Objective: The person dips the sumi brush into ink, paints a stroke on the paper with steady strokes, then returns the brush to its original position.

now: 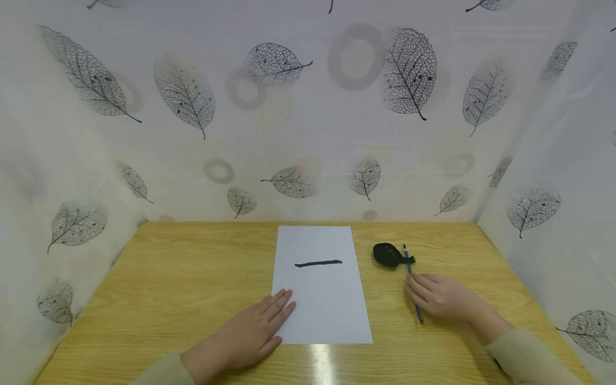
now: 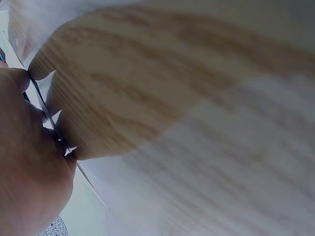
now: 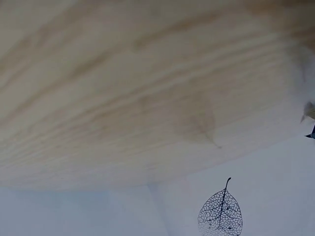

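Observation:
A white sheet of paper (image 1: 321, 310) lies on the table with one thick black stroke (image 1: 318, 263) across its upper half. My left hand (image 1: 255, 331) rests flat on the sheet's lower left edge, fingers straight. The left wrist view shows the same hand (image 2: 34, 157) from the side, fingertips at the paper's edge. To the right of the sheet, my right hand (image 1: 443, 297) pinches a slim blue writing brush (image 1: 409, 266) with a dark tip pointing away. The thumb is hidden. The brush crosses the short stem of a rounded black dish (image 1: 386, 255).
The yellow wood-grain table (image 1: 192, 267) ends at a pale curtain (image 1: 308, 123) printed with leaves, which rises behind and on both sides. In the right wrist view, mostly table grain and curtain appear, with a dark pointed tip at the right edge.

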The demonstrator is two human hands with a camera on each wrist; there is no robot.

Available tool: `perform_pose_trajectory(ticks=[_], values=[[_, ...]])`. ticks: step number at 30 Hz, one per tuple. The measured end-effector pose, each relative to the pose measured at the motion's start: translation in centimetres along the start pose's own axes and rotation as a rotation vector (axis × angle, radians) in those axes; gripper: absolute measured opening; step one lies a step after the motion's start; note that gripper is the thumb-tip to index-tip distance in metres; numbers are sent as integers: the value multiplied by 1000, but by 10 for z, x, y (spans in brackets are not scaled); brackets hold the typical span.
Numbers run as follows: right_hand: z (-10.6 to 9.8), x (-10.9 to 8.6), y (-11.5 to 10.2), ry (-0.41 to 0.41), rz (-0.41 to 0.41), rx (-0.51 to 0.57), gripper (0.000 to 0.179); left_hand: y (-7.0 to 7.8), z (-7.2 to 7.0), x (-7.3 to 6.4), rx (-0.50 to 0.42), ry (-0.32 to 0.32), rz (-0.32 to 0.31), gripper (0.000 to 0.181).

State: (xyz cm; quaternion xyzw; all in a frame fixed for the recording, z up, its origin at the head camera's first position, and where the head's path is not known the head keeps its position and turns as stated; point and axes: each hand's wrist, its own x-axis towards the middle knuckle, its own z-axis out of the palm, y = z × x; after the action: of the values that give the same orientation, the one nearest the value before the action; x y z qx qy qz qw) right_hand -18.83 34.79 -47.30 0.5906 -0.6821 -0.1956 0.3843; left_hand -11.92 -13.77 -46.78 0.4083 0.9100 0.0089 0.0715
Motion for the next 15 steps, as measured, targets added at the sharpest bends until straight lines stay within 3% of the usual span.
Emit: perform_pose_trajectory(ticks=[15], values=[[-1, -6, -2, -12, 18, 23, 56, -1, 0, 0, 2, -8, -3, 65]])
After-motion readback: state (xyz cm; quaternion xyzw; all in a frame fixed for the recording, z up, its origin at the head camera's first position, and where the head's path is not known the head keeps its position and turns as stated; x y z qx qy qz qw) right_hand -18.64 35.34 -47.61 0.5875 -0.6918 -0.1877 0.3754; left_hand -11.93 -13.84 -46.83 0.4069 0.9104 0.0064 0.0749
